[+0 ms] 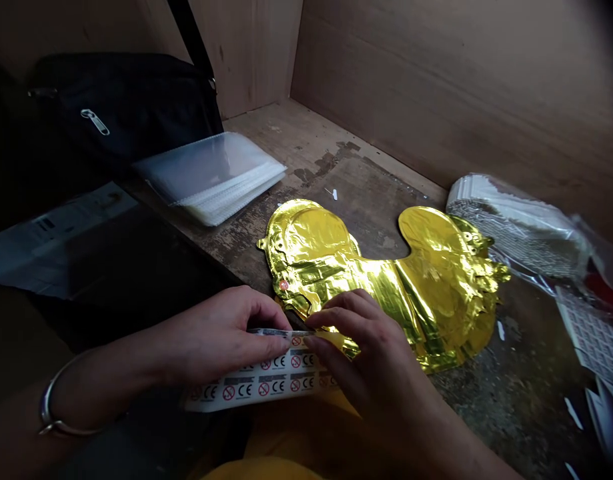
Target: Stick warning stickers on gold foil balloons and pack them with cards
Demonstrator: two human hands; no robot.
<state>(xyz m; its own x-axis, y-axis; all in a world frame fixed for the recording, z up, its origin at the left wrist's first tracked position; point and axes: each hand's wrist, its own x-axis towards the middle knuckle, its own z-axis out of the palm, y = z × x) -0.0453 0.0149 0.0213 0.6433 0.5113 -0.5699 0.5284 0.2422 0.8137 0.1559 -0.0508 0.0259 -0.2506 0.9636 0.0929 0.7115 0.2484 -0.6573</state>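
Note:
A white sheet of small CE warning stickers (266, 383) lies near the front edge of the worn wooden bench (366, 193). My left hand (221, 337) grips the sheet's upper edge with fingers curled. My right hand (371, 347) pinches at the same edge, fingertips pressed together on a sticker. Just beyond the hands lies a stack of flat gold foil balloons (386, 280), crinkled and shiny. A metal bangle (53, 410) sits on my left wrist.
A stack of clear plastic sleeves (213, 173) lies at the back left, beside a black zipped bag (116, 107). Bagged sticker sheets (516, 227) and loose sheets (593, 337) lie at the right. Wooden walls close in the back and right. Printed paper (46, 233) lies left.

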